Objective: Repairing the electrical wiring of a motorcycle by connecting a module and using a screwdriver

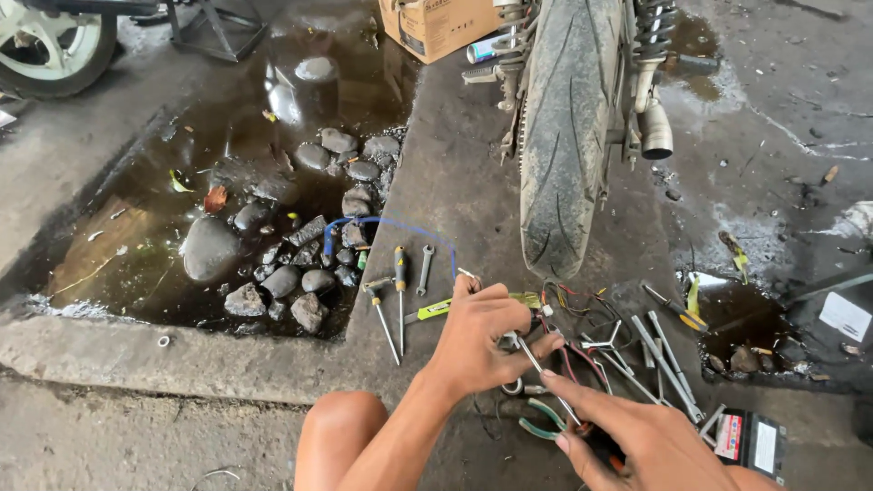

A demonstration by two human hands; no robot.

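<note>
At 5 o'clock on the concrete floor (436,182), behind the muddy rear motorcycle tyre (568,136): left hand (486,332) clamped on a slim metal tool (532,359) over tangled coloured wires (573,314); right hand (637,436) grips green-handled pliers (546,420). Looks like wiring work mid-step; next move needs steady, precise tip placement

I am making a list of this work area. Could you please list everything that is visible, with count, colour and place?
motorcycle tyre: one, grey-black, top centre
cardboard box: one, brown, top
stones: many, grey, in puddle, left
screwdrivers: two, beside puddle
wrench: one, silver, beside screwdrivers
wires: a bundle, mixed colours, below tyre
metal tools: several, silver, right
pliers: one, green handles, under hands
left hand: holds thin metal tool
right hand: over pliers
</note>
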